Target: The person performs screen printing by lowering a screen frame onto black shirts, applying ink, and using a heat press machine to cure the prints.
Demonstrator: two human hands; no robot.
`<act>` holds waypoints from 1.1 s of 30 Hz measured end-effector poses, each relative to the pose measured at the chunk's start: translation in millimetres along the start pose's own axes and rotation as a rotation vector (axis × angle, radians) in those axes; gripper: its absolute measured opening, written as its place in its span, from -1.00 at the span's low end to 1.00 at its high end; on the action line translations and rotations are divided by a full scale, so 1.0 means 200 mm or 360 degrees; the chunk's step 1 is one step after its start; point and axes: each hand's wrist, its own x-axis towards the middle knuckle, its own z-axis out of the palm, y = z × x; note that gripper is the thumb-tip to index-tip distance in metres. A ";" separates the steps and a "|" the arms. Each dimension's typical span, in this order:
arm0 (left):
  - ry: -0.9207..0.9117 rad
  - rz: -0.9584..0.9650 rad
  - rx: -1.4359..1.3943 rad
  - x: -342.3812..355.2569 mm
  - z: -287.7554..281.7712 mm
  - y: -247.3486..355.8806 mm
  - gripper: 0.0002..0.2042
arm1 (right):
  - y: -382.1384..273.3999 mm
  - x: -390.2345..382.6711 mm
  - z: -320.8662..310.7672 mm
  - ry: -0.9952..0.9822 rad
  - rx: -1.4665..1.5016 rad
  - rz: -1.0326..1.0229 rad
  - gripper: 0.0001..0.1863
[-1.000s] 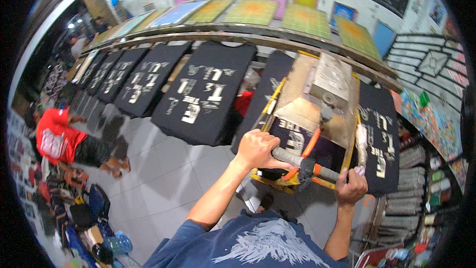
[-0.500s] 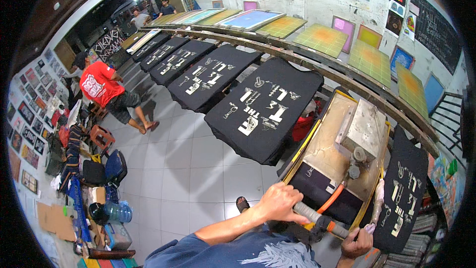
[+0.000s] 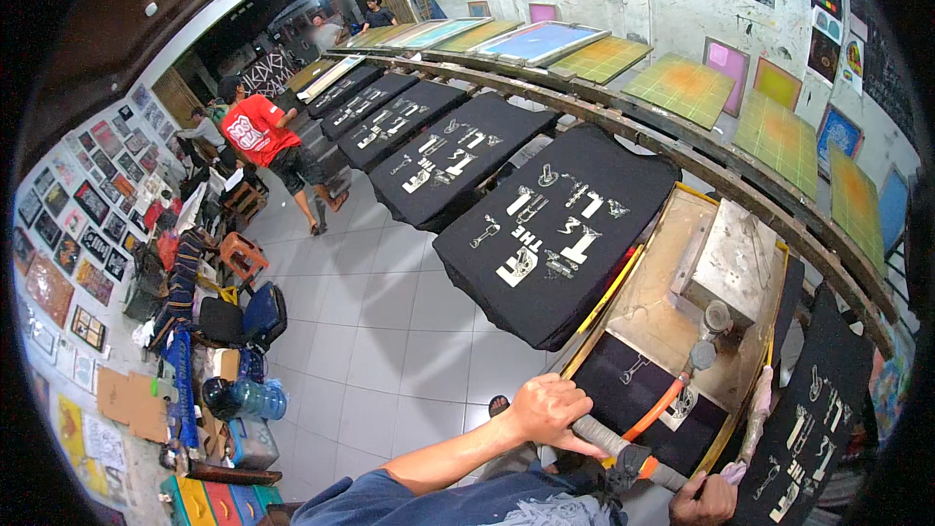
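Nearest the camera, the left hand [image 3: 547, 412] is closed around the grey handle bar [image 3: 623, 448] at the near edge of the printing screen [image 3: 672, 321], fingers wrapped over its left end. The right hand [image 3: 703, 501] sits at the bar's other end, low in the picture; its fingers curl in, seemingly on a pale rag [image 3: 735, 472], but how firmly they grip cannot be told.

Just beyond the left fingers, the yellow-framed screen lies flat over a black shirt, whose dark cloth shows through the mesh. An orange-handled squeegee [image 3: 672, 394] rests on the mesh, running away from the bar toward a blocky grey weight [image 3: 735, 263] at the far side. Whether this shirt has taken its print cannot be seen under the screen.

To the left of the fingers and farther off, a row of black T-shirts [image 3: 555, 234] on pallets already carries white lettering, so much of the run looks done. A printed shirt [image 3: 813, 429] also lies right of the screen.

Farthest away, a person in a red shirt [image 3: 258, 131] stands by the row.
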 end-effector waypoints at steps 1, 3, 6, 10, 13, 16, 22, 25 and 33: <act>0.0018 0.0022 0.0016 0.00 0.01 0.00 -0.31 | 0.02 -0.01 0.00 -0.0020 0.0006 -0.0004 -0.47; -0.0008 0.0015 0.0054 0.00 0.01 0.01 -0.31 | 0.04 -0.02 0.00 -0.0063 0.0020 -0.0009 -0.47; -0.0006 0.0005 0.0072 0.02 0.02 0.02 -0.31 | 0.04 0.01 0.00 0.0007 0.0022 -0.0033 -0.47; 0.0006 0.0005 0.0037 0.04 0.04 0.03 -0.31 | 0.08 -0.02 0.01 0.0022 -0.0001 -0.0014 -0.46; 0.0037 0.0009 0.0029 0.02 0.05 0.03 -0.32 | 0.28 -0.30 0.22 0.0092 -0.0019 -0.0015 -0.58; 0.0029 0.0004 0.0024 0.02 0.05 0.03 -0.33 | 0.22 -0.21 0.13 -0.0028 -0.0031 -0.0011 -0.57; 0.0009 -0.0015 0.0042 0.04 0.03 0.05 -0.33 | 0.21 -0.22 0.12 -0.0103 0.0029 0.0085 -0.58; 0.0038 0.0003 0.0034 0.04 0.03 0.05 -0.34 | 0.20 -0.21 0.11 -0.0095 0.0034 0.0095 -0.59; 0.0052 0.0008 0.0016 0.00 0.06 0.03 -0.36 | 0.22 -0.24 0.13 -0.0071 0.0010 0.0128 -0.60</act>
